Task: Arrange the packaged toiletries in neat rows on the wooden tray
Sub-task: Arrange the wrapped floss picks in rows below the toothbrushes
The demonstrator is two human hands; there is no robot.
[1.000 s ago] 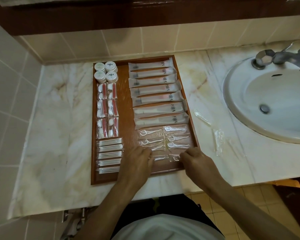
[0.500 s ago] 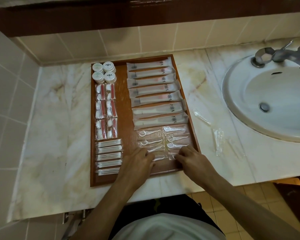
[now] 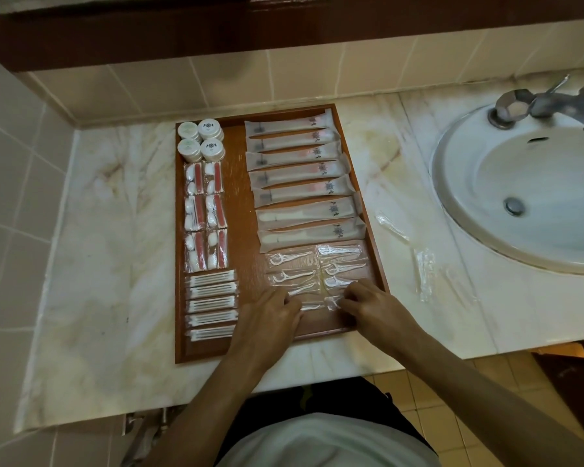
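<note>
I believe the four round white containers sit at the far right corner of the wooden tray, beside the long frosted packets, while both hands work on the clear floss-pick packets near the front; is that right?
Not quite: the head view shows the four round white containers at the far left corner of the wooden tray. The long frosted packets fill the right side, and the left hand and right hand do work on the clear floss-pick packets.

bare wood strip [image 3: 240, 210] runs between packet columns; tray's near edge [image 3: 203, 348] bare.
</note>
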